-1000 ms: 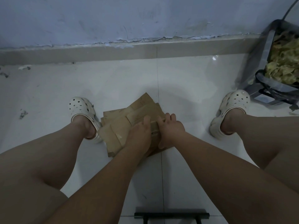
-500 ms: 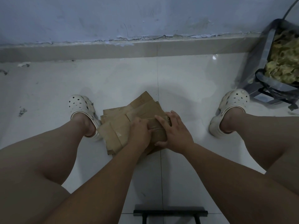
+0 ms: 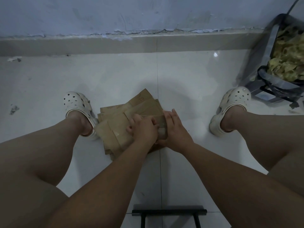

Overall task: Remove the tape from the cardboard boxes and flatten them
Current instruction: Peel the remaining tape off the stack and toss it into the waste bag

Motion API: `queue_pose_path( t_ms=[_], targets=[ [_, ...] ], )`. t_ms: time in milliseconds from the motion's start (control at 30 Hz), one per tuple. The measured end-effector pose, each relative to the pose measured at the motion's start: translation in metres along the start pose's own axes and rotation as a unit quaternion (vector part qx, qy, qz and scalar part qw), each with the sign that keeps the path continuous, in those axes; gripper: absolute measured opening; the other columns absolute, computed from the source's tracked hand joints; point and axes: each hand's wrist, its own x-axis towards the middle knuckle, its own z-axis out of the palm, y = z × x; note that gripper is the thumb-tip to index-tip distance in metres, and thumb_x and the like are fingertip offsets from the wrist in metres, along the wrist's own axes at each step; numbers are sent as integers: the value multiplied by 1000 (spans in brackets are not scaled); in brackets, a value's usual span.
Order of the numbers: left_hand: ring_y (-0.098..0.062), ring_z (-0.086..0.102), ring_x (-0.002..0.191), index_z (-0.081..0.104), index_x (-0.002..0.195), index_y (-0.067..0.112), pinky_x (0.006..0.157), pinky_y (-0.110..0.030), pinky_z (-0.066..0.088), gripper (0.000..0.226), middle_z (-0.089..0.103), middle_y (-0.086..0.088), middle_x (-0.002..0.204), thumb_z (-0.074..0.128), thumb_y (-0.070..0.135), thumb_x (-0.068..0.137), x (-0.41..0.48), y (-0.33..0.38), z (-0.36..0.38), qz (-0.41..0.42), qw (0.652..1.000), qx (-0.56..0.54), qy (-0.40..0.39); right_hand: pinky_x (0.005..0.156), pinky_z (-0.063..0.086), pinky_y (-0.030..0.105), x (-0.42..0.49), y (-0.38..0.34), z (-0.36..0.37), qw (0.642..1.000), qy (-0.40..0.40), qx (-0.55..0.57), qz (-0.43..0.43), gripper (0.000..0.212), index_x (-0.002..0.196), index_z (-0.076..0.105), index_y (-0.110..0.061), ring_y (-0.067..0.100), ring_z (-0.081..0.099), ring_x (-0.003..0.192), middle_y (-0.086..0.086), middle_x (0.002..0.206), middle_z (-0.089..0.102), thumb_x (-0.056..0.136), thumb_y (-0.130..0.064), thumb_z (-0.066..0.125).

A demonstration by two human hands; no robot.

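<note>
A pile of flattened brown cardboard (image 3: 115, 127) lies on the white tiled floor between my feet. On its right side sits a small cardboard box (image 3: 162, 123) with glossy tape across it, held between both hands. My left hand (image 3: 143, 130) rests on top with fingers curled onto the box's upper face; whether tape is between the fingertips I cannot tell. My right hand (image 3: 175, 129) grips the box's right side, fingers laid over the far edge and thumb at the near side. Most of the box is hidden under the hands.
My feet in white clogs (image 3: 77, 104) (image 3: 233, 104) flank the pile. A dark bag (image 3: 263, 63) holding crumpled yellowish scraps (image 3: 287, 63) stands at the right by the wall. A skirting ledge (image 3: 115, 45) runs along the wall. A black stool bar (image 3: 169, 212) is below.
My right hand slid from over the box's top to its right side. My left hand's fingers curled in over the box top. The pile stayed where it was.
</note>
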Motion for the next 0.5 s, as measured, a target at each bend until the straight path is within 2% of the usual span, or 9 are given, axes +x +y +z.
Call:
queue_pose_path(
  t_ms=[133, 200, 267, 333, 400, 433, 500],
  targets=[
    [-26, 33, 116, 58, 105, 23, 99, -40, 22, 18, 39, -5, 123, 48, 35, 95, -5, -7, 13, 104, 982, 132, 87, 110, 34, 35, 1, 8, -4, 999, -43, -9, 6, 115, 155, 2, -11, 22, 5, 149, 9, 160, 4, 75, -39, 80],
    [-31, 33, 124, 55, 113, 16, 104, -43, 23, 23, 40, -9, 130, 47, 28, 95, -7, -12, 16, 183, 958, 189, 116, 109, 37, 34, 0, 10, -4, 999, -46, -13, 10, 114, 155, 6, -10, 25, 22, 143, 10, 156, 15, 74, -39, 80],
    [-34, 43, 123, 59, 110, 10, 106, -45, 30, 25, 51, -12, 125, 53, 21, 89, -8, -15, 13, 254, 929, 231, 138, 103, 43, 36, 0, 12, -5, 999, -31, -21, 10, 112, 154, 12, -11, 26, 37, 131, 9, 149, 25, 72, -43, 81],
    [-30, 58, 105, 64, 95, 9, 101, -44, 41, 21, 63, -10, 103, 64, 16, 75, -8, -18, 10, 302, 911, 234, 156, 95, 49, 37, 0, 12, -6, 999, -24, -33, 7, 111, 154, 17, -14, 25, 44, 122, 8, 145, 29, 70, -46, 81],
    [-26, 61, 87, 63, 90, 10, 89, -38, 47, 20, 63, -7, 88, 66, 11, 70, -6, -18, 9, 332, 909, 212, 140, 91, 50, 37, 1, 10, -6, 1000, -13, -22, 11, 110, 153, 20, -15, 25, 47, 119, 7, 143, 31, 68, -44, 82],
    [-26, 59, 83, 61, 92, 11, 84, -36, 45, 18, 61, -7, 87, 64, 10, 74, -4, -18, 8, 336, 913, 192, 128, 92, 50, 37, 2, 7, -6, 1000, -5, -9, 13, 109, 153, 21, -15, 25, 47, 119, 7, 142, 33, 68, -43, 83],
    [-23, 53, 89, 55, 101, 12, 82, -32, 38, 15, 59, -6, 96, 55, 18, 87, 2, -16, 6, 308, 931, 163, 105, 97, 47, 39, 4, 0, -4, 1000, 11, 14, 6, 106, 152, 23, -14, 26, 45, 122, 7, 142, 35, 67, -40, 82]
  ],
)
